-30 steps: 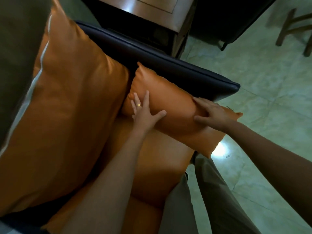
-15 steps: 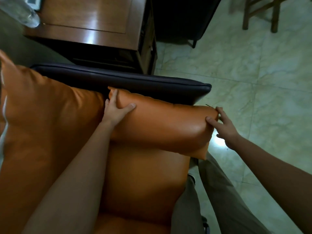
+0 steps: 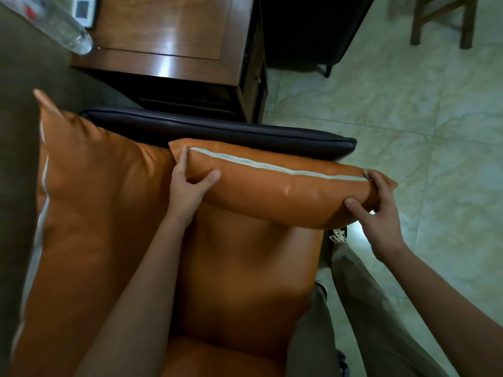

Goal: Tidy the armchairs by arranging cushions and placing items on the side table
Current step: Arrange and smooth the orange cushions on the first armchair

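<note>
Cushion [image 3: 272, 189] first: small, orange, with a pale seam along its top, it lies lengthwise against the dark armrest [image 3: 217, 131], above the orange seat [image 3: 245, 268]. Our left hand [image 3: 187, 189] pinches the end nearest the backrest, thumb in front and fingers tucked behind. Our right hand [image 3: 381, 216] curls round the other end, which juts past the seat's front edge over the tiled floor [image 3: 408, 104]. A larger orange cushion [image 3: 95, 200] leans at the backrest. Beyond the armrest we see the wooden desk [image 3: 168, 50], with a clear bottle [image 3: 65, 34] at its corner.
</note>
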